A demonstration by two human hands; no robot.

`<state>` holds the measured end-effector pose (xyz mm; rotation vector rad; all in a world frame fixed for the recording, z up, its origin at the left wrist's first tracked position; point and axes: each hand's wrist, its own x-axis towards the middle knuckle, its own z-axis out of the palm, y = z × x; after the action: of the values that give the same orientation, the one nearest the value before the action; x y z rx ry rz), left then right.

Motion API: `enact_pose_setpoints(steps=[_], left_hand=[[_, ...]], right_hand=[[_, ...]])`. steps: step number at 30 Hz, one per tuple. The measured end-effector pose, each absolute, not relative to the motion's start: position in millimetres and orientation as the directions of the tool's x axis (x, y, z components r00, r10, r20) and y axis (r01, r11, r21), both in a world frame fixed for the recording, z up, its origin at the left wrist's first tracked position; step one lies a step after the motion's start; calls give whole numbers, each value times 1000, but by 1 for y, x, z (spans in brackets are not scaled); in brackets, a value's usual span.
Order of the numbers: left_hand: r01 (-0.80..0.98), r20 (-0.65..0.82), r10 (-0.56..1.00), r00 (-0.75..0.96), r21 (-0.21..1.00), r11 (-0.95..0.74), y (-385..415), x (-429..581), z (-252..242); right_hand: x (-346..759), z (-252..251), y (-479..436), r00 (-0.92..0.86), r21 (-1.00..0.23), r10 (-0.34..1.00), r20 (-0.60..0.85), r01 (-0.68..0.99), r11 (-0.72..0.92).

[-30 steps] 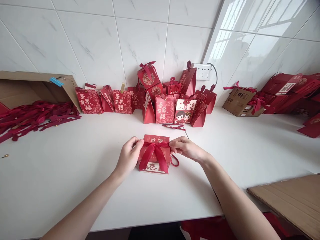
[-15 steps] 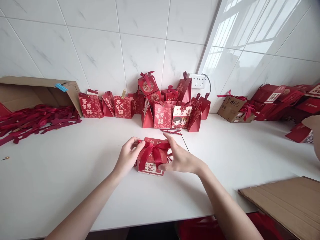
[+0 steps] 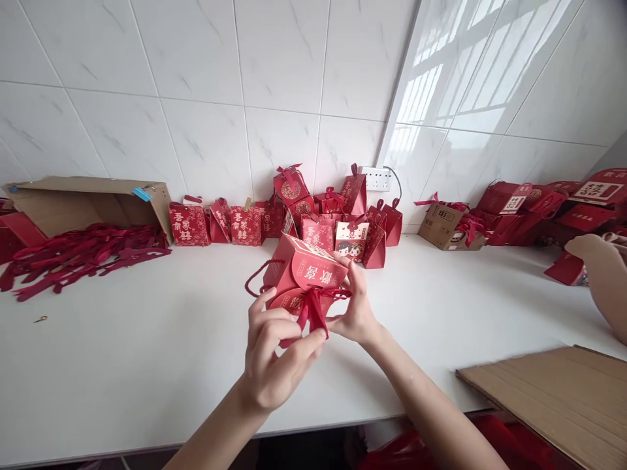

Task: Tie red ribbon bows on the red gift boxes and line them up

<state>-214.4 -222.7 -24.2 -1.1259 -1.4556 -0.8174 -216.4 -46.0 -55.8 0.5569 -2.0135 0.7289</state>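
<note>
Our right hand (image 3: 360,310) grasps the red printed cardboard box (image 3: 313,271), tilted over the white counter (image 3: 147,365) between its front and back edges; our left hand's (image 3: 277,356) grip pinches the glossy red ribbon bow (image 3: 314,311).

Power strip (image 3: 376,179) against tiled wall (image 3: 279,65)

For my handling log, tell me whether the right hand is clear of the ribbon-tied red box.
No, the right hand holds the ribbon-tied red box at its right side in the head view.
</note>
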Motion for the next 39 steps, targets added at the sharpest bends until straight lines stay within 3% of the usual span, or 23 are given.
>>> enact_pose_setpoints(steps=[5,7,8,10,11,13,16,19,23,28,32,35,39], left_hand=[[937,973,227,52,-126,325,-244,-214,-6],[926,992,111,-59,13,378,-257,-228,-1],[897,982,-33,-188,186,402,-263,-237,1],[719,810,-234,-537,585,376,-270,-256,1],[643,721,-251,-646,691,329,-270,-262,-1],[603,649,-171,-742,756,254,-259,-265,-10],[676,640,223,-735,716,174,-221,-239,-31],[805,635,618,-464,594,-6,-170,-192,-51],[854,686,725,-67,415,-314,-114,-131,-62],[789,660,748,73,421,-448,-70,-83,-63],[742,619,776,121,463,-485,-53,-66,-77],[737,678,733,63,463,-492,-45,-60,-94],[804,780,621,80,317,-502,-35,-55,-110]], right_hand=[[-208,-34,-56,-378,-138,-191,906,-689,711],[-203,-19,-57,-405,-117,-222,887,-663,739],[-200,-11,-57,-450,-151,-213,867,-646,749],[-196,8,-54,-572,-326,-131,810,-625,710],[-194,17,-51,-644,-458,-75,761,-616,641],[-191,35,-44,-799,-734,-1,602,-554,392],[-185,57,-33,-952,-957,-96,289,-289,-17],[-167,70,-21,-982,-977,-169,82,-45,-208],[-122,70,-2,-996,-956,-72,-45,63,-286],[-44,61,34,-960,-983,279,-24,-27,-179],[42,56,75,-806,-983,568,170,-93,161],[116,42,105,-625,-876,716,312,104,472],[211,5,131,-398,-733,860,318,472,490]])
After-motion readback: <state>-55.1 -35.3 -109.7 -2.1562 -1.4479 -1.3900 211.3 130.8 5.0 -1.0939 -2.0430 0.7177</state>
